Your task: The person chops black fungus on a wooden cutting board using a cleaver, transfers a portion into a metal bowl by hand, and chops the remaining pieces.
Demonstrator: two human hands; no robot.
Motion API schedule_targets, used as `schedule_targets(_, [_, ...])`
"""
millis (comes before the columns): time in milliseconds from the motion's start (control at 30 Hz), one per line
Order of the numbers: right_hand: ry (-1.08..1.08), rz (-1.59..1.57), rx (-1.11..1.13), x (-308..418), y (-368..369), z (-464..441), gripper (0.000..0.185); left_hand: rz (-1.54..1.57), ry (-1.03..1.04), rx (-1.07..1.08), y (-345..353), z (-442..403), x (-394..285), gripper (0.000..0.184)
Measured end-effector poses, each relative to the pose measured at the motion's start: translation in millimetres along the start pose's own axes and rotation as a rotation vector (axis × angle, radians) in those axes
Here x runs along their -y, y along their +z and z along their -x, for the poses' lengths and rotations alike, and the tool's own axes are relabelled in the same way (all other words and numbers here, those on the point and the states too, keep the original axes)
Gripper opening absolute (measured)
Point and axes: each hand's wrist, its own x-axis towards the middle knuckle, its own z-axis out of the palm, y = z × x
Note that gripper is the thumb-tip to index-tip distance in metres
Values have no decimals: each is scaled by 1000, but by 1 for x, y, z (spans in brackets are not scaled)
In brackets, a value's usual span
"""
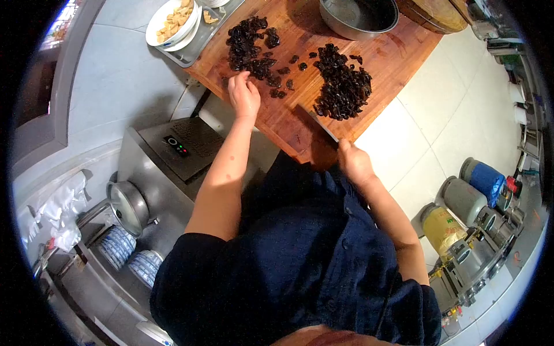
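Observation:
Two heaps of dark, glossy pieces that look like black fungus lie on the wooden board: a looser left heap point(248, 49) and a denser right heap point(343, 83), with scattered bits between them. My left hand point(244, 97) is at the lower edge of the left heap, its fingers bent and partly apart, holding nothing visible. My right hand point(354, 161) is closed round the handle of a knife point(319, 128). The blade points up and left over the front of the wooden board point(294, 135), below the right heap.
A metal bowl point(360, 32) stands at the board's back, beside a round wooden block point(433, 14). At upper left, a bowl of light-brown pieces point(173, 23) sits on a metal tray point(196, 49). Gas cylinders point(464, 199) stand on the right; a steel cabinet point(153, 179) is left.

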Motion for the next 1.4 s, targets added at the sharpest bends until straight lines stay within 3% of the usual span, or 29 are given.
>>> schedule_targets(33, [96,-17,41,-3,-9,-4,13,-39,9,5,2,-5,6,28])
schedule_targets(133, [98,8,-157,-22,-20,-10,13,-233,39,89,-1,-18,9,34])
schedule_targets(233, [144,30,-118,-26,-23,-13,10,-325,7,198,-5,-32,3,32])
schedule_targets(267, [143,25,-131,-24,-23,-12,10,-276,12,141,-3,-33,3,25])
schedule_targets(400, [145,13,-174,-22,-20,-10,10,6,-98,26,7,-35,17,22])
schedule_targets(500, [130,-12,-207,-24,-17,-9,10,816,-782,273,0,-18,6,20])
schedule_targets(667, [147,-21,-182,-27,-16,-9,12,1120,-961,529,-9,29,-40,19])
schedule_targets(700, [146,-15,-185,-28,-15,-9,11,1100,-928,580,-4,39,-47,16])
schedule_targets(767, [142,-4,-191,-28,-15,-9,11,781,-667,676,9,54,-60,14])
schedule_targets(800, [142,-14,-194,-27,-16,-9,11,507,-419,637,13,62,-71,15])
schedule_targets(833, [142,-11,-197,-25,-18,-9,10,374,-177,508,17,70,-81,16])
schedule_targets(900, [134,-10,-201,-23,-20,-9,10,124,270,485,14,73,-91,15])
schedule_targets(967, [141,-3,-187,-24,-19,-9,11,74,509,481,26,85,-79,16])
schedule_targets(1133, [165,10,-186,-24,-17,-9,12,97,578,438,10,96,-74,21])
schedule_targets(1233, [166,-20,-170,-26,-17,-8,14,133,500,312,6,102,-65,17])
schedule_targets(1400, [164,-108,-161,-7,-20,10,16,201,544,415,6,101,-62,19])
